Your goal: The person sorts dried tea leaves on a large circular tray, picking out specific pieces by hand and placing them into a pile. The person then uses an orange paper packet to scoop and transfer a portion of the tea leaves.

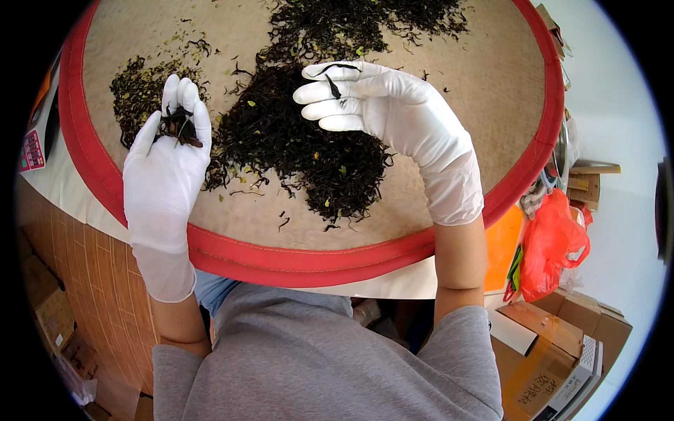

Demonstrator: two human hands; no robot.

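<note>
My left hand (171,158), in a white glove, is turned palm up and cupped around a small bunch of dark dried leaves and stem bits (181,126), which look like tea. It is over the near left side of a round tray (400,205) with a red cloth rim. My right hand (379,100), gloved too, has its fingers stretched out to the left above the main dark leaf heap (284,126). Two dark leaf strands (333,87) lie on its fingers. Beside the left fingertips is a smaller pile of yellow-green and brown bits (137,92).
More dark leaves (326,23) are spread at the tray's far side. To the right are a red plastic bag (550,247), an orange sheet (503,252) and stacked cardboard boxes (542,363). A pink calculator-like object (32,151) is at the left.
</note>
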